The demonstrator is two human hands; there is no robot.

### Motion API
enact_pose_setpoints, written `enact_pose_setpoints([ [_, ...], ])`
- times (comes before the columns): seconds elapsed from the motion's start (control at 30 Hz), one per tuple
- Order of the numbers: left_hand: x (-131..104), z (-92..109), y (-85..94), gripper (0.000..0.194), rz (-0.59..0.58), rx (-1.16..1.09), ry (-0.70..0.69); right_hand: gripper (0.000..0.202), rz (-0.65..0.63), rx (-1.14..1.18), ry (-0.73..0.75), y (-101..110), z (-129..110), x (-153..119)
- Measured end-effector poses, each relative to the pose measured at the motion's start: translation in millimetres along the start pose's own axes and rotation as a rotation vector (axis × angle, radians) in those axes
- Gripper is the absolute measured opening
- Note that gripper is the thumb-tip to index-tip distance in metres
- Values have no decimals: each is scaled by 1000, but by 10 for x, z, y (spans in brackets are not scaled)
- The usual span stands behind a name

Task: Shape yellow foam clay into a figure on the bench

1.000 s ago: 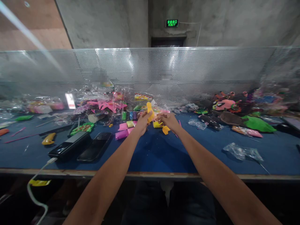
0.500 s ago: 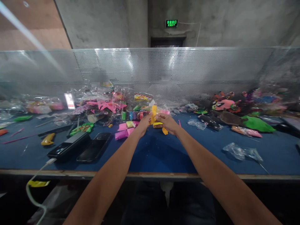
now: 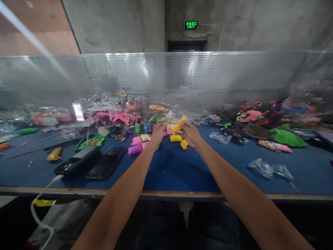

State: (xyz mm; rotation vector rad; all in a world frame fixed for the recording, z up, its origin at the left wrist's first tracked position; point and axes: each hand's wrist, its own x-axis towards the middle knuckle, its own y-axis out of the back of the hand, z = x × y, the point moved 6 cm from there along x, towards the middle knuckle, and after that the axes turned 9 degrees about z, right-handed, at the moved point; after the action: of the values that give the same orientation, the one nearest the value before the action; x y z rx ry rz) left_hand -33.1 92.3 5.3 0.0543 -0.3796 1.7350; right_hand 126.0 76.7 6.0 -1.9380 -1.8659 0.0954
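Note:
My right hand (image 3: pixel 191 133) pinches one end of a long yellow-orange piece of modelling clay (image 3: pixel 180 124), which slants down to the left above the table. My left hand (image 3: pixel 157 134) is apart from that piece, beside the small coloured clay packs; its fingers are stretched forward and their tips are partly hidden. A yellow clay pack (image 3: pixel 176 138) lies between the hands. Close below my right hand sits a small orange lump (image 3: pixel 184 144). Pink and purple packs (image 3: pixel 135 149) lie left of my left wrist.
A black phone (image 3: pixel 105 163) and a black device (image 3: pixel 76 161) with a white cable lie at the left front. Crumpled clear plastic (image 3: pixel 270 169) is at the right. Soft figures (image 3: pixel 251 116) and plastic bags line the back, before a perforated metal screen (image 3: pixel 151 73).
The yellow-orange clay went from upright between both hands to slanted in my right hand. My left hand let go and moved slightly left, and the yellow pack shows more fully.

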Motion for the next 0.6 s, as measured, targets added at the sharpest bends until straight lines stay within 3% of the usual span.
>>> enact_pose_setpoints([
  [0.03, 8, 28, 14, 3, 16, 5, -20, 38, 24, 1, 10, 37, -18, 19],
  [0.13, 33, 71, 58, 27, 73, 38, -72, 35, 69, -18, 18, 125, -34, 63],
  [0.2, 40, 71, 71, 32, 90, 49, -86, 32, 105, -23, 10, 182, -20, 88],
  [0.37, 41, 79, 101, 8, 85, -25, -57, 27, 238, 3, -30, 334, 17, 138],
  [0.5, 92, 132, 173, 20, 88, -28, -47, 27, 249, -6, -37, 356, 26, 155],
  [0.6, 136, 145, 216, 17, 86, 80, -87, 28, 242, -21, -17, 352, 21, 163],
])
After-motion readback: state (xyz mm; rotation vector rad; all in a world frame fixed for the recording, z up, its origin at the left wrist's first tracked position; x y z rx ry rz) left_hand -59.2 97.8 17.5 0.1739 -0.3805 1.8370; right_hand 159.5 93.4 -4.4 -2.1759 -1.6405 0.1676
